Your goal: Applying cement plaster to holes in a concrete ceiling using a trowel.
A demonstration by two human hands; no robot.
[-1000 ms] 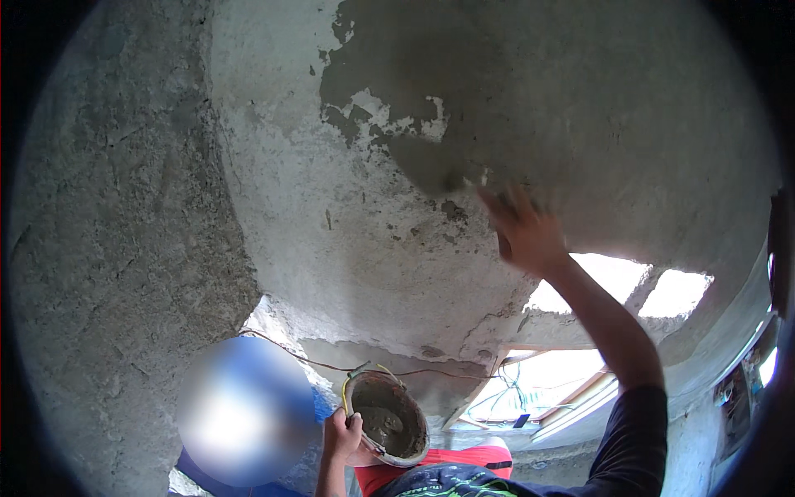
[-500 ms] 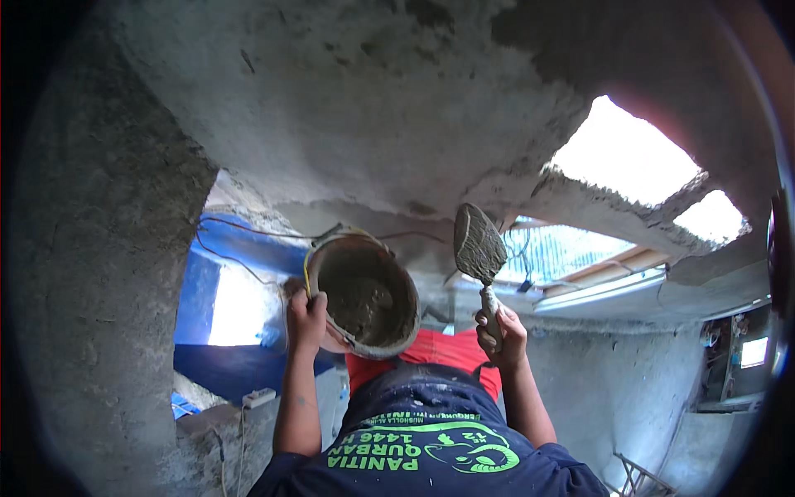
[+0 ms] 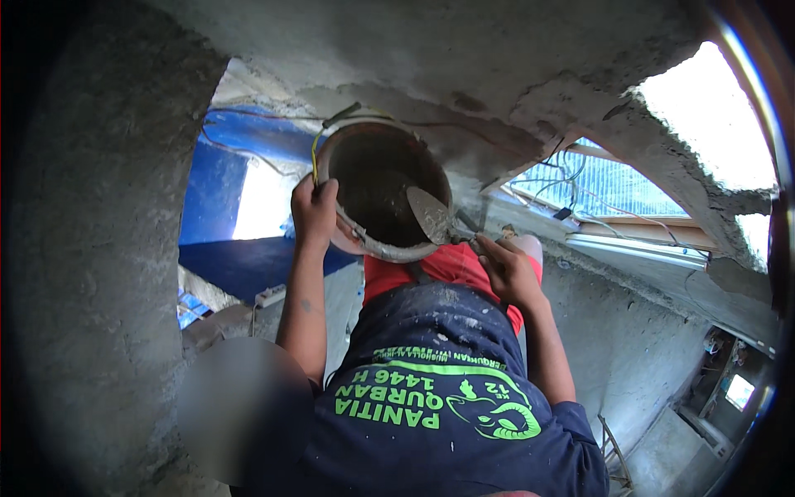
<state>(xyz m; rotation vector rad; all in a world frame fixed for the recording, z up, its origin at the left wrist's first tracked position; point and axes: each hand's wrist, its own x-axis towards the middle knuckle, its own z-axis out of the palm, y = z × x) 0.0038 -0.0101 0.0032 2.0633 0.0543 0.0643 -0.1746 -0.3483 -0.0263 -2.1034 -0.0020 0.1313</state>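
My left hand is closed on the near-left edge of a round bucket, where its yellow handle cord comes down. Inside, the wet grey mortar lies mostly in shadow. My right hand grips a trowel by its handle, which my fingers largely hide. The trowel's blade lies across the right side of the bucket's mouth, its tip pointing inward. Grey mortar smears coat the blade, and no thick load shows on it.
A rough grey wall rises on the left, and a plastered surface spans the far side. Loose wires hang by a bright opening at the right. A blue panel and a white power strip are left of my forearm.
The trowel has come down from upright beside the bucket to inside its mouth, and the thick mortar on its blade is gone. My view has shifted, with the bucket now higher and farther right.
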